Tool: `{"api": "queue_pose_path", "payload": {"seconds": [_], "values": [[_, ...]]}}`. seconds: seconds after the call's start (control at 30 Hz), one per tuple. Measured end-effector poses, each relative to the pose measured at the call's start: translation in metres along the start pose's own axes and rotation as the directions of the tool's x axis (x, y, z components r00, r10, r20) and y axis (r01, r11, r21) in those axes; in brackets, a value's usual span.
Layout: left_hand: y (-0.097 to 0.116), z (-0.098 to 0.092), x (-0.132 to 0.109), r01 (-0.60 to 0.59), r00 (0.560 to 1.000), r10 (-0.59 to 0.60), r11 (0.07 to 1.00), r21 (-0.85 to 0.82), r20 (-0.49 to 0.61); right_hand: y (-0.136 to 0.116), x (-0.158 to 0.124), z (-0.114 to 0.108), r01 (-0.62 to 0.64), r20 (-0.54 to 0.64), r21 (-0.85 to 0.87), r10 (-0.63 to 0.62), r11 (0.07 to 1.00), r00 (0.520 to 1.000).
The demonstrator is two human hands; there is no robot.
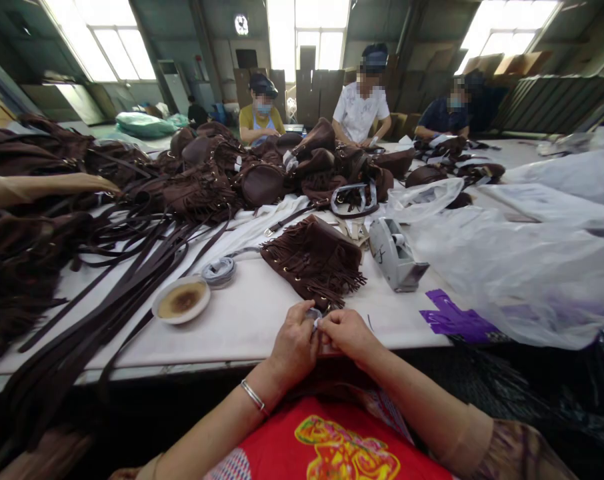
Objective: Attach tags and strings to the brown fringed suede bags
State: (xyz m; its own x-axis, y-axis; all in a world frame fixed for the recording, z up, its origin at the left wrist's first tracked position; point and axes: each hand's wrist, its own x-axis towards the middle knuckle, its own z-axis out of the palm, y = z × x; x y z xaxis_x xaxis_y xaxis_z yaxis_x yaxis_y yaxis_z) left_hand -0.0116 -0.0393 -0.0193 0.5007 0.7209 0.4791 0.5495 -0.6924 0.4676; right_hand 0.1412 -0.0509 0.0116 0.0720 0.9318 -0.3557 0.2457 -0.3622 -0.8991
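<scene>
Near the table's front edge, my left hand (298,341) and my right hand (349,335) meet with fingers pinched together. Between them is a small whitish, clear piece (315,316), too small to make out well; both hands grip it. Just beyond my fingertips lies a dark brown fringed bag (315,257) with metal eyelets along its edge. A grey tape dispenser (396,255) stands to the right of the bag. To the left are a white dish (181,300) with a yellowish, brown-centred content and a coiled grey strip (219,272).
Brown bags (262,183) are heaped across the table's middle, and long dark straps (132,287) hang over the front left edge. Clear plastic sheets (522,260) and purple tape (457,319) lie right. Another person's arm (47,190) reaches in from the left. Several people work beyond.
</scene>
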Motion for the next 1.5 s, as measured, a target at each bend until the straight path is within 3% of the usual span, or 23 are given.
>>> {"api": "queue_pose_path", "payload": {"seconds": [0.37,0.6,0.7,0.83,1.03,1.17,1.27,1.33,1.4,1.5], "values": [[-0.001,0.004,-0.003,-0.048,0.999,0.05,0.996,0.079,-0.019,0.005,0.002,0.008,-0.124,-0.081,-0.035,0.121,0.992,0.989],[0.002,0.002,0.004,-0.111,0.992,0.119,0.98,0.167,-0.039,0.008,0.009,0.009,-0.027,-0.181,-0.236,-0.016,0.971,0.983],[0.004,-0.002,0.006,-0.096,0.992,0.109,0.977,0.19,-0.058,0.006,0.005,0.006,0.0,-0.125,-0.1,-0.012,0.995,0.992],[0.006,-0.009,0.008,-0.015,0.999,0.021,0.99,0.139,-0.042,0.002,-0.005,0.003,-0.068,0.006,0.182,0.068,0.981,0.998],[0.008,-0.011,0.011,0.069,0.996,-0.068,0.998,0.015,-0.055,0.006,-0.005,0.011,-0.05,-0.104,0.267,0.08,0.962,0.991],[0.01,-0.014,0.014,0.23,0.973,-0.229,0.959,-0.165,0.023,0.008,-0.006,0.014,-0.084,-0.047,0.398,0.112,0.914,0.993],[0.012,-0.022,0.018,0.369,0.929,-0.35,0.862,-0.347,0.12,0.004,-0.008,0.011,-0.091,0.033,0.46,0.085,0.883,0.996],[0.014,-0.027,0.021,0.461,0.886,-0.416,0.746,-0.481,0.203,0.002,-0.009,0.008,-0.036,0.046,0.463,0.017,0.886,0.999],[0.015,-0.031,0.022,0.549,0.829,-0.456,0.555,-0.625,0.322,0.002,-0.008,0.005,0.049,0.035,0.441,-0.072,0.896,0.997],[0.016,-0.035,0.024,0.596,0.763,-0.416,0.159,-0.787,0.494,0.003,-0.005,0.001,0.163,0.017,0.4,-0.185,0.902,0.983]]}}
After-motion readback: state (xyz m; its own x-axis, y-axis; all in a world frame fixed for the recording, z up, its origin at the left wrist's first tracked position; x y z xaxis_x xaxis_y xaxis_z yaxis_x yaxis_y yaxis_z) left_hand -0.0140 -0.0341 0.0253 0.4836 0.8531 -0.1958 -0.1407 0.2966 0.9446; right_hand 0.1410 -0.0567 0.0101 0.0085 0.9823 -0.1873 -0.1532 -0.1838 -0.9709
